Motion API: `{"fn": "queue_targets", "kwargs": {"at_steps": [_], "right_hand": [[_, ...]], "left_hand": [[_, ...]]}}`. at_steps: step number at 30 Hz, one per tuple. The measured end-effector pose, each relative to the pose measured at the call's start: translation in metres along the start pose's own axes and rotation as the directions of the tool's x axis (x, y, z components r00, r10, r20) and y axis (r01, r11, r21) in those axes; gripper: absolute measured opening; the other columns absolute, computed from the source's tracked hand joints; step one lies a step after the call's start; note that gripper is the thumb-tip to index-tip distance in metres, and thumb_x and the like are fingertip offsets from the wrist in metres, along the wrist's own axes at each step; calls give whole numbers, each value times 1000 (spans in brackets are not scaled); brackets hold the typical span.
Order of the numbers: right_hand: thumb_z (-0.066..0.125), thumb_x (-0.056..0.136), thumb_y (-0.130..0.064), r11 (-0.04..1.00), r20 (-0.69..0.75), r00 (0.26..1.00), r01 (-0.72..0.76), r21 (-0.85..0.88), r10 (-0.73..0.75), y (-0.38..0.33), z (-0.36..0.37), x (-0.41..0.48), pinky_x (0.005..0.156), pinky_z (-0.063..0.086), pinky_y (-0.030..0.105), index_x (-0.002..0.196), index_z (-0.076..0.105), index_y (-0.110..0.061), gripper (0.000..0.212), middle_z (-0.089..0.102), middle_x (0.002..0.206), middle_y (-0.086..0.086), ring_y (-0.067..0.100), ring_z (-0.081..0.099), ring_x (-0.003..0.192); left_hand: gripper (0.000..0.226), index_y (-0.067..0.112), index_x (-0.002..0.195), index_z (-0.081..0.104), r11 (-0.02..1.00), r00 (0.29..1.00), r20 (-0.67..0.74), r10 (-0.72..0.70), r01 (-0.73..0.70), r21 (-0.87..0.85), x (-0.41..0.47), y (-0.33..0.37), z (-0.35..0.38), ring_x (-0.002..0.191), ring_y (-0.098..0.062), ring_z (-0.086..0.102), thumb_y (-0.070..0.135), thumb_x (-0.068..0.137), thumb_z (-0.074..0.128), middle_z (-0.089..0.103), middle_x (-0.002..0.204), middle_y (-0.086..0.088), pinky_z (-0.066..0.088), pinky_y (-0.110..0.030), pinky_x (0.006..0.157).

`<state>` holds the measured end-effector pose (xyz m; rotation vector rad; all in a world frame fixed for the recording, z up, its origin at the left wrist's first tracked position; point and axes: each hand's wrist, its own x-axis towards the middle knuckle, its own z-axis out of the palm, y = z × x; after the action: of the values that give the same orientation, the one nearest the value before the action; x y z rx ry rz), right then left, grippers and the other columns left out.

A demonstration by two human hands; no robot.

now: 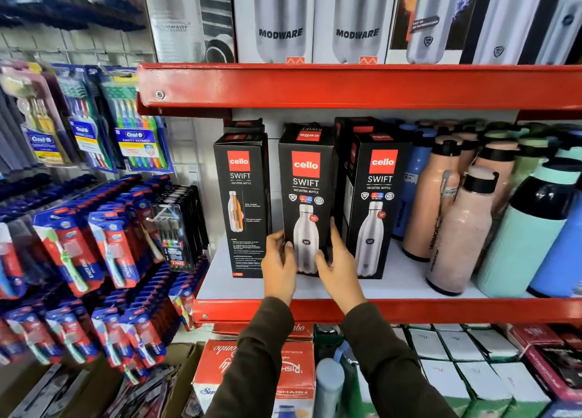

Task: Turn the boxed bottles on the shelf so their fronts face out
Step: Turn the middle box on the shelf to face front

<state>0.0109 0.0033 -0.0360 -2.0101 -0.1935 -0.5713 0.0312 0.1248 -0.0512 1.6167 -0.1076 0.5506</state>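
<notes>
Toothbrush packs hang on the rack at far left, well apart from my hands. On the white shelf with the red front edge, three black boxed bottles stand upright in a row. The left box shows a cutaway bottle drawing and small text, so not its front. My left arm comes up from below in a dark sleeve, wrist bent slightly back; my left hand presses on the lower left edge of the middle box, thumb on the front face, fingers curled round the side. That box faces out, silver bottle picture showing, and tilts a little off the line of its neighbours. My right arm reaches up beside the left; my right hand clamps the lower right edge of the same box, thumb across the front, fingers running up the side in the gap. Both hands half closed, gripping this one box between them. The right box faces out too, just beside my right hand. Loose pink bottles and a mint green bottle stand further right.
</notes>
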Motion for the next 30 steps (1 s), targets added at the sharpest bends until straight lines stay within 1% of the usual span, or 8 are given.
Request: {"fn": "queue_targets", "kwargs": {"at_steps": [5, 8, 11, 15, 18, 22, 26, 30], "right_hand": [[46, 95, 0, 996, -2, 998, -65, -53, 65, 6, 3, 7, 108, 38, 25, 155, 15, -25, 72, 53, 142, 9, 18, 54, 125], [47, 96, -2, 992, -23, 996, -93, -83, 91, 10, 9, 12, 103, 47, 33, 155, 16, -27, 71, 62, 125, 17, 25, 61, 111], [47, 95, -2, 990, -41, 995, -91, -107, 87, 13, 13, 16, 102, 49, 39, 154, 19, -27, 69, 63, 125, 19, 31, 63, 111], [47, 95, -3, 986, -53, 993, -111, -125, 105, 15, 15, 20, 101, 49, 39, 153, 23, -23, 66, 63, 122, 21, 33, 63, 111], [49, 96, -5, 988, -76, 992, -110, -109, 102, 15, 16, 18, 105, 46, 38, 151, 29, -21, 61, 62, 127, 19, 32, 61, 117], [52, 96, -8, 989, -193, 976, -122, -85, 104, 13, 18, 17, 106, 47, 35, 143, 45, -16, 49, 64, 130, 13, 27, 61, 121], [52, 96, -9, 999, -311, 949, -39, 14, 41, 2, 19, 8, 106, 48, 42, 141, 48, -19, 46, 59, 136, 6, 22, 57, 125], [54, 95, -8, 993, -400, 911, 118, 17, -101, -22, 13, 0, 100, 50, 32, 135, 51, -23, 43, 53, 126, 1, 14, 57, 115]], "left_hand": [[21, 12, 119, 53, 1000, 1000, -3, -20, 20, 24, 3, -1, 5, 101, -4, 61, 10, 98, 51, 63, 109, 6, 39, 3, 81], [24, 10, 121, 53, 998, 999, -9, -48, 49, 25, 6, -3, 6, 106, -9, 60, 7, 97, 51, 63, 112, 3, 42, -9, 89], [27, 9, 123, 52, 996, 996, -20, -81, 82, 38, 8, -3, 8, 108, -10, 58, 5, 96, 51, 61, 115, 3, 42, -23, 97], [29, 10, 124, 52, 994, 995, -17, -97, 97, 43, 9, -3, 11, 110, -10, 57, 6, 96, 53, 60, 115, 4, 42, -24, 98], [29, 10, 124, 52, 994, 995, -26, -99, 100, 45, 9, -4, 11, 110, -10, 57, 6, 95, 53, 64, 122, -3, 43, -25, 99], [31, 12, 126, 53, 995, 997, -30, -73, 74, 64, 6, -2, 12, 113, -17, 62, 7, 96, 53, 64, 116, 1, 44, -25, 96], [35, 15, 133, 51, 996, 999, -46, 26, -21, 92, -2, 3, 11, 120, -16, 60, 12, 98, 51, 63, 129, -3, 45, -27, 101], [37, 18, 135, 50, 986, 982, -98, 163, -157, 61, -5, 15, 2, 120, -11, 58, 16, 98, 50, 61, 129, 1, 48, -31, 103]]}}
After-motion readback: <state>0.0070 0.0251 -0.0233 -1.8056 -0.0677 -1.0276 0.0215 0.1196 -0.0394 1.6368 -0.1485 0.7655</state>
